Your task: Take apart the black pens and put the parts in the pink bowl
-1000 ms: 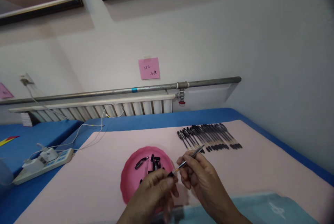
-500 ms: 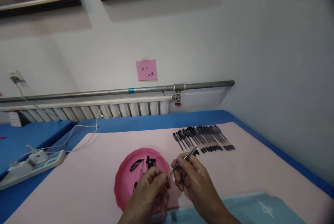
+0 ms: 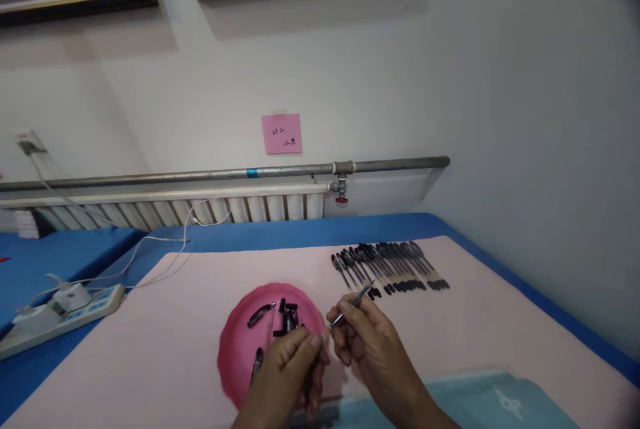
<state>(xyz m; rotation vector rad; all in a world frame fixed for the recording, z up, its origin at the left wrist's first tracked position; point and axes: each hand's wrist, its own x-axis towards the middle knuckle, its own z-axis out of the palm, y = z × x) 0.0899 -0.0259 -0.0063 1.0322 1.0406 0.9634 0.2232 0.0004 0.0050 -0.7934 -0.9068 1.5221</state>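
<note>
My right hand (image 3: 377, 346) is closed, pinching a slim dark pen refill (image 3: 353, 304). Its pointed end tilts up to the right, and its amber end runs down toward my left fingertips. With thumb and fingers pressed together, my left hand (image 3: 287, 366) grips what looks like a clear pen barrel, mostly hidden in the fingers. The refill's lower end meets that grip; how far in it goes is hidden. Beneath and left of my left hand sits a pink scalloped bowl (image 3: 231, 349), with black pen caps (image 3: 259, 314), small black parts and a clear tube in it.
A row of black-capped pens (image 3: 385, 262) lies on the pink sheet (image 3: 165, 322) beyond my right hand. Nearer to me is a teal plastic bag (image 3: 480, 399). At left stands a power strip (image 3: 100, 309) with white cables. A radiator (image 3: 270, 206) lines the wall behind the table.
Both hands stay almost in place, the left shifting slightly right toward the refill. More of the black parts in the bowl shows now.
</note>
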